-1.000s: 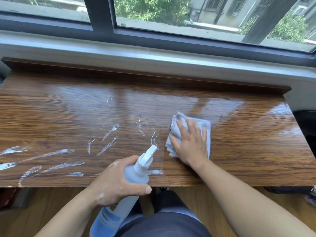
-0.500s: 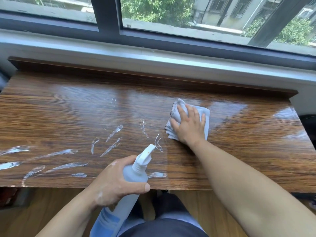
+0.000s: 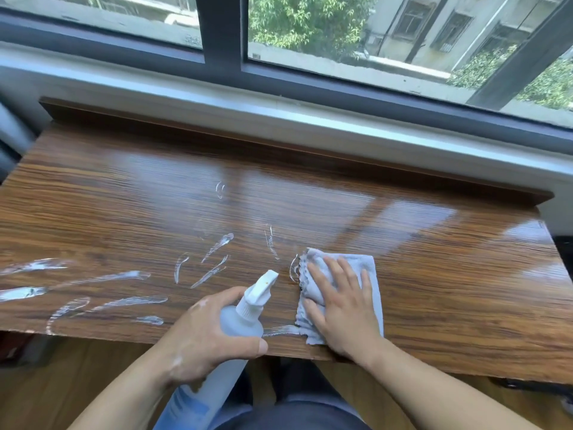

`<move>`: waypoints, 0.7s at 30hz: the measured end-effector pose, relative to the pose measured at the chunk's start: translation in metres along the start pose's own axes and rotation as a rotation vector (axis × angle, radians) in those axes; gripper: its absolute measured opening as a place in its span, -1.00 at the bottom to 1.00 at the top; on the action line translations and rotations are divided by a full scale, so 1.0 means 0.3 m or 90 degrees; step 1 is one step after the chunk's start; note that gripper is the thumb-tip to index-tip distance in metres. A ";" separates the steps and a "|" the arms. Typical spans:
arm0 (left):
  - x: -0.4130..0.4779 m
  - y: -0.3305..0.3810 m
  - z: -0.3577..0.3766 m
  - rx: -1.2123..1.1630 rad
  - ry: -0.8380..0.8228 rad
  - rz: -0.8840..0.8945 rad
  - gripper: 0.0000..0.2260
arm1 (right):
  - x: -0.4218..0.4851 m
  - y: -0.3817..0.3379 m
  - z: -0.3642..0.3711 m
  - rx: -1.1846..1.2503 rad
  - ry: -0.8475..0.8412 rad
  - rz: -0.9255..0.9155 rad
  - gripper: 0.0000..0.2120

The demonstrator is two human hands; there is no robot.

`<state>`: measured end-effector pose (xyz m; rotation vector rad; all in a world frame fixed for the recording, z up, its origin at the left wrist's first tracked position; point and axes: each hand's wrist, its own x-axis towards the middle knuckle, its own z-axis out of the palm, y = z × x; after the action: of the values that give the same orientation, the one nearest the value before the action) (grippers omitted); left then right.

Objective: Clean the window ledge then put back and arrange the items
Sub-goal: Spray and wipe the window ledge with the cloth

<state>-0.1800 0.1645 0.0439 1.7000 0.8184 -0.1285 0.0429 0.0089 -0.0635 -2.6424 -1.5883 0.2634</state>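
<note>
The right hand is lying flat on a pale grey-blue cloth, fingers straight and slightly spread, pointing toward the window. It is grasping nothing, only pressing the cloth down. Its forearm is reaching in from the near right. The cloth is sitting crumpled on the glossy wooden surface, close to the near edge.

Just left of the cloth, the left hand is wrapping round a translucent spray bottle, with the thumb lying across the body. The bottle is leaning, its white nozzle pointing up and away. Its base is hanging below the surface's near edge.

White cleaner streaks are spreading across the wood left of the cloth. One curved streak is lying right beside the cloth's left edge. Beyond the cloth, a dark window frame is standing above a pale sill.
</note>
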 end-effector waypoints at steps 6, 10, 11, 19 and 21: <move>-0.018 0.005 0.001 -0.017 0.004 -0.003 -0.43 | 0.472 -0.049 -0.087 0.041 -0.046 0.108 -0.44; -0.017 0.001 -0.002 -0.021 -0.002 -0.006 -0.44 | 0.409 -0.049 -0.075 0.032 -0.042 0.083 -0.43; -0.015 0.000 -0.005 -0.030 -0.005 -0.006 -0.45 | 0.335 -0.049 -0.063 0.024 -0.029 0.058 -0.42; -0.006 -0.021 -0.030 -0.052 0.007 -0.023 -0.43 | 0.153 -0.069 -0.006 0.025 0.007 0.043 -0.41; -0.006 -0.024 -0.031 -0.049 0.010 -0.024 -0.43 | 0.307 -0.084 -0.029 0.037 0.016 0.095 -0.42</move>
<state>-0.1885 0.1726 0.0418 1.6153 0.8566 -0.1086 0.0647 0.1024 -0.0627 -2.7108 -1.3572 0.2762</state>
